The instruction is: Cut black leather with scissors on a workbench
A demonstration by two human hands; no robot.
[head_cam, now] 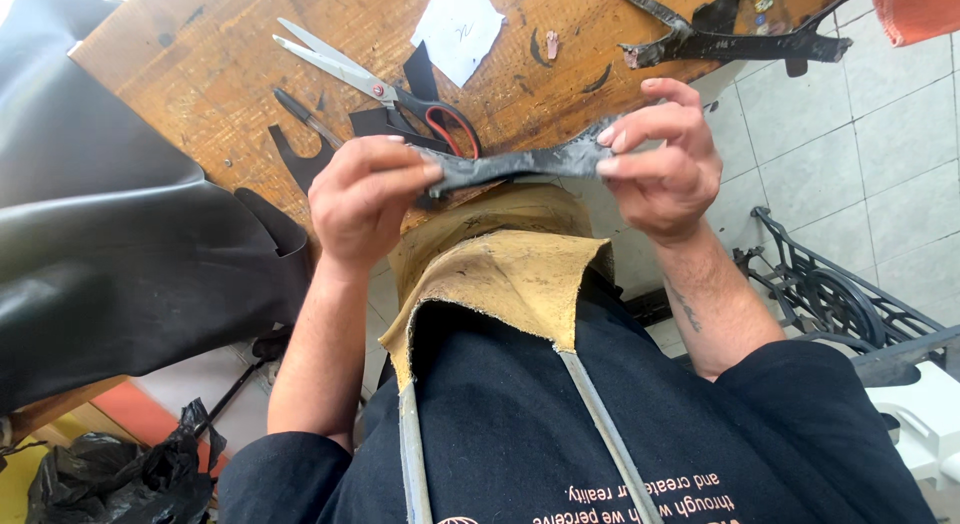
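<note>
I hold a narrow dark leather strip (520, 165) level in front of my chest, just above the edge of a wooden table (200, 54). My left hand (362, 199) pinches its left end between thumb and fingers. My right hand (662, 154) pinches the right end with the fingertips. Under the strip hangs the tan leather bib of my apron (500, 274). Scissors with black and red handles (385, 89) lie on the table just behind the strip, blades pointing left.
A large black leather sheet (110, 224) drapes over the table's left side. Small black offcuts (300, 164), a white paper scrap (458, 29) and another dark shaped strip (730, 46) lie on the wood. A black iron stand (830, 294) sits on the tiled floor at right.
</note>
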